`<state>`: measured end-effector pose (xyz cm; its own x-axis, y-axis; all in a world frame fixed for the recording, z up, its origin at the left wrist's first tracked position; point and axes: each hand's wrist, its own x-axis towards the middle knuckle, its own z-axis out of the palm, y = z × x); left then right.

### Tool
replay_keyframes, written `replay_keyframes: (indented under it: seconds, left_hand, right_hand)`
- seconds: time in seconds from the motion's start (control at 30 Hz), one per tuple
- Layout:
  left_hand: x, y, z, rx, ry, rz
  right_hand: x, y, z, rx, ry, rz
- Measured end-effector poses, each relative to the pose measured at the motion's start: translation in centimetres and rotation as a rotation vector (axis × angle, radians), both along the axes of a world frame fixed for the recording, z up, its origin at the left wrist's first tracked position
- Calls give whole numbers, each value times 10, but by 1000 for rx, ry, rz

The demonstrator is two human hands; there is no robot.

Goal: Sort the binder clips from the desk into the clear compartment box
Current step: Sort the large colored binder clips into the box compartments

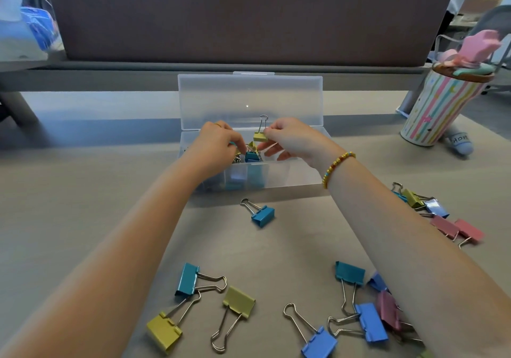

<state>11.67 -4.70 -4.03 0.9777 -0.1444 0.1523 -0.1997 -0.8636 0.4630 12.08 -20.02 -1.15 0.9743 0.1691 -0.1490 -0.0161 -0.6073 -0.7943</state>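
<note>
Clear box (290,175), lid up, holds clips; right hand (290,139) pinches yellow clip (260,136); left hand (218,141) grip unclear; slipper (460,143) at 2 o'clock reads "HOM".

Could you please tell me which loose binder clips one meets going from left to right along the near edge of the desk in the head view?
Yellow clip → teal clip → olive clip → blue clip → second blue clip.
</note>
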Motion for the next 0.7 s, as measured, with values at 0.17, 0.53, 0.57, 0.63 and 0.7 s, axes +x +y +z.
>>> replay_keyframes:
  seconds: [0.17,0.53,0.57,0.63,0.7]
  left_hand:
    - [0,3,1,-66,-32,63]
    - [-6,22,9,-97,-88,130]
    - [-6,22,8,-77,-89,118]
    - [-8,22,8,-53,-84,89]
    - [-11,21,8,-46,-73,68]
  right_hand:
    - [-1,-2,2,-50,-40,-8]
    - [3,41,-4,-286,-59,109]
    - [5,44,-7,-348,-76,112]
    - [7,48,-13,-441,-127,92]
    - [6,47,-16,-454,-169,68]
